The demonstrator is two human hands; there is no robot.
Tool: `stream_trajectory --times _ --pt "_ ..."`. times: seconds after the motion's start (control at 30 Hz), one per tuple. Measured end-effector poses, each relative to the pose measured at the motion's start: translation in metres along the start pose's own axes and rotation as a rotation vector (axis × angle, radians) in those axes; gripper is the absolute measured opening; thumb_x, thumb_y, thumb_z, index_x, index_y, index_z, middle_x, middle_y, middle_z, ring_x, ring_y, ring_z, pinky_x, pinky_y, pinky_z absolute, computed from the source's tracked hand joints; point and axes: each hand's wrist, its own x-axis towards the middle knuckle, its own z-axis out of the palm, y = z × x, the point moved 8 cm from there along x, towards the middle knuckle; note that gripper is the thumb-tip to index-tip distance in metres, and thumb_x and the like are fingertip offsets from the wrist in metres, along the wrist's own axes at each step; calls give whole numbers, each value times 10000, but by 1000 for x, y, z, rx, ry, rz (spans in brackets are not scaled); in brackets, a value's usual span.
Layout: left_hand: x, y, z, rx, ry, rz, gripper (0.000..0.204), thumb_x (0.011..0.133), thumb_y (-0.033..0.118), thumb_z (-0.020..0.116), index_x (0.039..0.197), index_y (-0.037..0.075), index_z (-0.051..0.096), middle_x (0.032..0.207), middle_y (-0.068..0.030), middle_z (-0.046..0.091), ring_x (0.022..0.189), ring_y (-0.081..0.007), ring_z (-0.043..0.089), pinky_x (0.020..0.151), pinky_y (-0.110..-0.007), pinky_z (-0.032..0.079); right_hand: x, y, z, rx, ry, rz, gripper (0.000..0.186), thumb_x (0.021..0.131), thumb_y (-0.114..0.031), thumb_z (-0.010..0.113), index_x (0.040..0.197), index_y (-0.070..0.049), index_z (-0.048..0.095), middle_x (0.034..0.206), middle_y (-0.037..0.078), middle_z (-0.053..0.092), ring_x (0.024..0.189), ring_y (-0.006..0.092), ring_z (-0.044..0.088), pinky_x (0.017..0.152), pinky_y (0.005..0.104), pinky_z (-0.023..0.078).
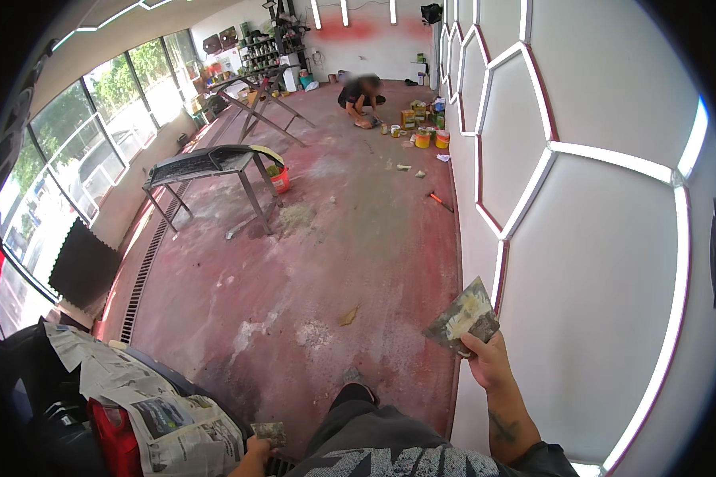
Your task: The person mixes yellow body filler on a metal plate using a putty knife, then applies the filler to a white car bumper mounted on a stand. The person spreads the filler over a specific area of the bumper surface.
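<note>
My right hand (489, 364) is raised on the right side, in front of the light wall. Its fingers and thumb grip the lower corner of a flat, square putty spreader (466, 316), whose dark face is smeared with pale, dried-looking filler. Low in the picture, my left hand (254, 450) pinches a second, smaller-looking putty spreader (270, 432), speckled grey-green, beside the covered car. Newspaper sheets (163, 413) are draped over the car's bodywork at the lower left, with a red tail light (115, 436) showing below them.
A metal stand (250, 187) carries a black bumper (207, 161), near a red bucket (280, 180). Farther back, another person (361, 99) crouches by several tins (423, 138). A hammer-like tool (441, 202) lies by the right wall; a floor grate (139, 290) runs along the left.
</note>
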Motion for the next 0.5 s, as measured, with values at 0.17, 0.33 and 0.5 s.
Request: stream_trajectory --times 0.17,0.33,0.5 --pt "-20 107 66 178 259 -141 549 923 37 682 1423 -7 459 1267 -208 579 862 -297 738 686 -415 617 186 61 -62 -1050 107 -11 349 886 -188 773 1162 6 685 981 173 750 941 318 743 853 430 573" --pt "-27 455 215 353 173 321 385 859 182 786 1169 -45 758 929 -167 763 817 -277 749 710 -452 566 190 222 -320 -1263 390 700 328 852 -273 730 1020 8 712 952 247 757 880 421 756 761 515 585" --pt "-66 826 398 405 -89 868 459 902 290 787 1201 -56 742 1067 -215 774 993 -329 743 892 -437 542 161 212 -324 -1010 560 1069 520 995 -448 579 1020 38 764 875 248 761 843 367 778 739 493 592"
